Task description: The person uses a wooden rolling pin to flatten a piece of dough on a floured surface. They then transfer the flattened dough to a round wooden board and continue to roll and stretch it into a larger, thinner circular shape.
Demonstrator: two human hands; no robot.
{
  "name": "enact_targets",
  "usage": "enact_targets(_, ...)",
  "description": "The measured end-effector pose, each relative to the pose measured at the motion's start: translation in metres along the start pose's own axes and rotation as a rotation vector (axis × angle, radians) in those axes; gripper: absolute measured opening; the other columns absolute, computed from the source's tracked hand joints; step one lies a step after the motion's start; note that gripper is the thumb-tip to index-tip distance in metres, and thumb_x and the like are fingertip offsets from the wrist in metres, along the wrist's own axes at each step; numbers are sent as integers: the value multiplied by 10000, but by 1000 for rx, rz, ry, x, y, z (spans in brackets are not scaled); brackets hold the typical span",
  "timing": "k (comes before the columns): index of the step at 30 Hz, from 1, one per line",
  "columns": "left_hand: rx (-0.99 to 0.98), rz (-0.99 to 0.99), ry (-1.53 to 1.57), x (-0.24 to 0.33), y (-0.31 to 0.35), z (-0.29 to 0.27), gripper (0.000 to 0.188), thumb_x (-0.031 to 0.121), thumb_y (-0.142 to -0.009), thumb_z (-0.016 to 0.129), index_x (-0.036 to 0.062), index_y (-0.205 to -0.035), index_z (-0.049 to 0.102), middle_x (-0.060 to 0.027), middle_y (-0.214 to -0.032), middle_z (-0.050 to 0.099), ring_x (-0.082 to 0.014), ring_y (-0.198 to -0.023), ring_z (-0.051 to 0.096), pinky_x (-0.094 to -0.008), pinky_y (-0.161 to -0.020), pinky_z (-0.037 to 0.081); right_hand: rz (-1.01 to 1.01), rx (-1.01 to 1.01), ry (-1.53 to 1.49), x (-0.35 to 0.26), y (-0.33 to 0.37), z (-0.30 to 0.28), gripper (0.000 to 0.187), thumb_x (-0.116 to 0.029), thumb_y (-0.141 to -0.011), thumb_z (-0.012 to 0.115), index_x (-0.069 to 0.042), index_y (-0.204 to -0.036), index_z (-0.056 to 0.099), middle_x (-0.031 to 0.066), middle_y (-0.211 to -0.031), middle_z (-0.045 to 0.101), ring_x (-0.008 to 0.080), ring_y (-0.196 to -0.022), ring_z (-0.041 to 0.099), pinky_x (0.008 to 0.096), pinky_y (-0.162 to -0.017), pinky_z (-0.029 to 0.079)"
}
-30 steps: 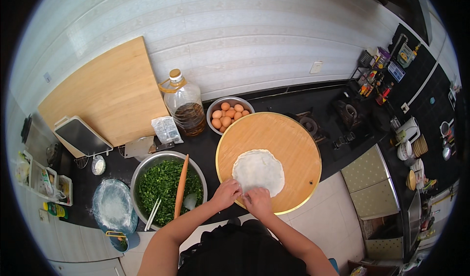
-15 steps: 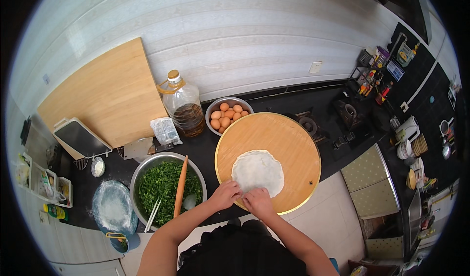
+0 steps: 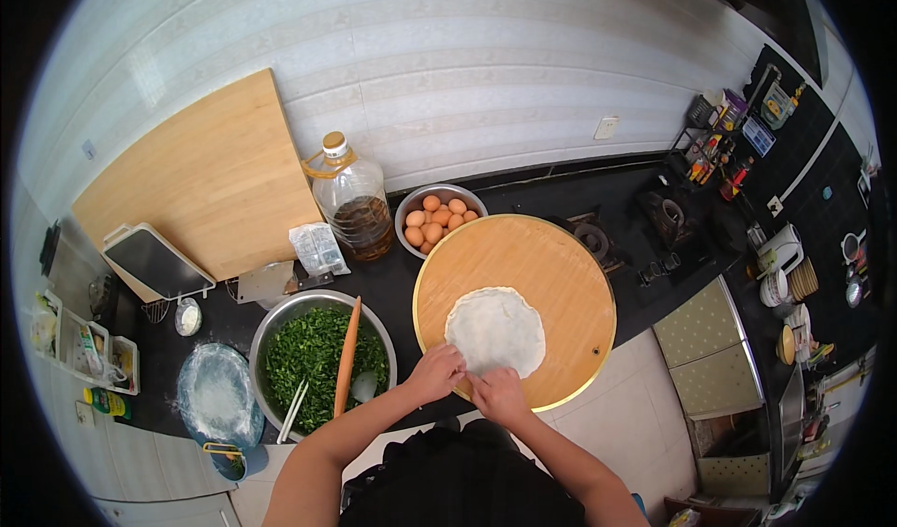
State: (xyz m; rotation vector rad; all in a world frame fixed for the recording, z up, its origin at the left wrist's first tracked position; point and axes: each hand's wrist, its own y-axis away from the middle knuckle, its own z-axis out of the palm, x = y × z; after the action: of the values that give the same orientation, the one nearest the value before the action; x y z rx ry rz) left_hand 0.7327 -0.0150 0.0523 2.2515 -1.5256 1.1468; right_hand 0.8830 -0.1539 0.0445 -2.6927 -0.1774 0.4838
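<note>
A flat round of pale dough [image 3: 497, 329] lies on the round wooden board [image 3: 561, 284], its rim slightly raised and uneven. At its near left edge my left hand [image 3: 439, 373] is closed, fingertips pinching the dough's border. My right hand [image 3: 500, 394] is closed right beside it on the same edge, thumb and fingers pressed together there. The two sets of fingertips almost meet. Left of my left forearm stands a steel bowl [image 3: 259, 377] of chopped greens [image 3: 308, 349], with a rolling pin [image 3: 348, 359] laid across it and chopsticks [image 3: 292, 413] at its near side.
Behind the board is a bowl of brown eggs [image 3: 434, 225], beside a large oil jug [image 3: 360, 214]. A floury blue basin [image 3: 220, 396] sits left of the greens. A big cutting board [image 3: 206, 172] leans on the wall. Stove burners [image 3: 590, 237] lie to the right.
My fingertips have shifted slightly along the near edge of the dough, still pinching it. The whole view has moved a little; the other things stay in place.
</note>
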Motion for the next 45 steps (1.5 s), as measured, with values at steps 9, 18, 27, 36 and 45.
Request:
enact_targets(9, 32, -115, 70, -3, -4, -5, 146, 70, -709, 748, 50, -758, 612, -103, -789, 603, -320, -817, 579, -420, -722, 459, 8, -64, -59, 6, -2, -15, 257, -166, -805, 662, -105, -1053, 698, 50, -753, 569, 242, -767, 570, 399, -715, 405)
enact_targets(18, 30, -174, 21, -12, 1, -11, 219, 140, -674, 799, 54, -751, 612, -94, -752, 615, -304, -774, 585, -410, -699, 443, 122, 32, -123, 11, 20, -27, 245, -167, -744, 757, -123, -976, 694, 38, -840, 630, 259, -856, 593, 416, -817, 432)
enact_targets(27, 119, -203, -8, -1, -1, -6, 291, 173, -660, 819, 45, -678, 558, -98, -680, 575, -312, -668, 543, -412, -655, 416, 223, 55, -164, 8, 21, -28, 240, -184, -733, 773, -125, -951, 694, 38, -861, 643, 257, -875, 595, 412, -842, 422)
enact_targets(36, 84, -145, 60, 2, 6, -1, 258, 168, -687, 798, 42, -723, 576, -97, -712, 563, -307, -726, 551, -412, -681, 433, 50, 18, -74, 20, 18, -28, 135, -180, -746, 764, -135, -847, 688, 4, -797, 634, 216, -784, 590, 378, -779, 415)
enact_targets(45, -66, 167, -50, 3, 2, 9, 187, 175, -746, 744, 46, -823, 633, -79, -835, 572, -285, -866, 554, -397, -760, 455, 60, 10, -113, 23, 18, -27, 128, -218, -795, 723, -122, -834, 647, 36, -805, 605, 241, -813, 586, 384, -777, 415)
